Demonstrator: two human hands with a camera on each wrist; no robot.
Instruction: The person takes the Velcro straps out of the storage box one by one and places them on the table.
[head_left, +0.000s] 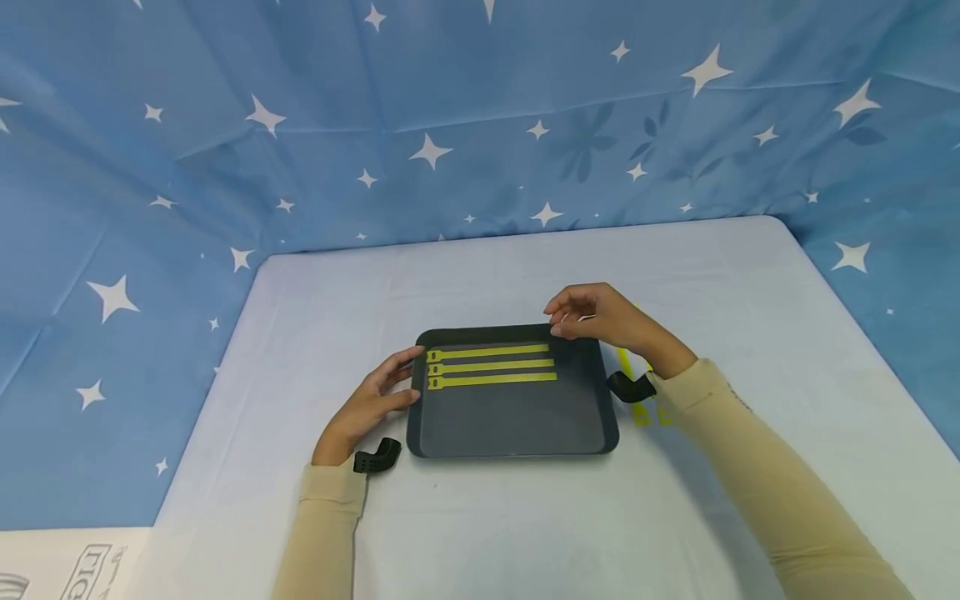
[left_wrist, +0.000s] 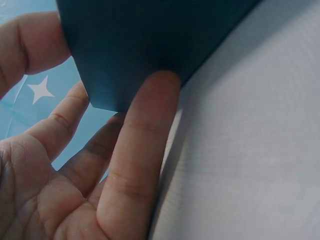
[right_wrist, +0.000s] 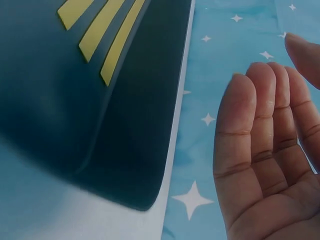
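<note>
A dark grey rectangular tray (head_left: 510, 425) lies on the white table. Inside its far half, several yellow straps with slotted heads (head_left: 495, 365) lie side by side, heads to the left. My left hand (head_left: 367, 408) touches the tray's left end; the left wrist view shows its straight fingers against the tray wall (left_wrist: 130, 50). Over the tray's far right corner hovers my right hand (head_left: 603, 315), fingers loosely bent. From the right wrist view, that hand (right_wrist: 270, 150) holds nothing and stands apart from the tray (right_wrist: 135, 125).
More yellow straps (head_left: 641, 414) lie on the table right of the tray, partly hidden by my right forearm. A black wrist device (head_left: 377, 456) sits at my left wrist, another (head_left: 630, 387) at my right. Behind the table hangs a blue curtain with white stars (head_left: 450, 108).
</note>
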